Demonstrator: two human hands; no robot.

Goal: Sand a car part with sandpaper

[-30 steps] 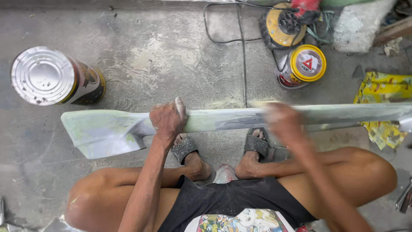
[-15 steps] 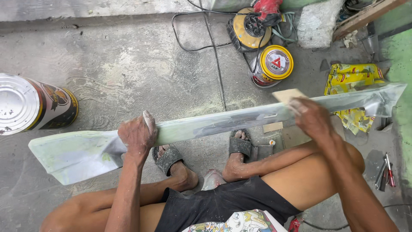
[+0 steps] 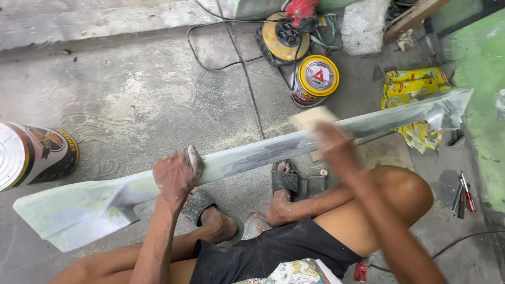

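Panel (image 3: pixel 252 158) – left hand (image 3: pixel 176 176) grips, right hand (image 3: pixel 329 144) sands

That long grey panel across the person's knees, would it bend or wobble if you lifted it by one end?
Probably a bit. The long grey panel is thin and narrow, so it may flex, though it lies straight now. It looks light: the left hand steadies it alone while the right hand rubs it with a sanding block. Its dusty surface might feel slippery.

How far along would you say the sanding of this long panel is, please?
Partly done, I'd judge. The panel shows dull grey worn patches mid-length, and dust covers the floor. The left hand steadies it while the right hand, blurred, holds a sanding block against it. Both greenish ends look less worked.
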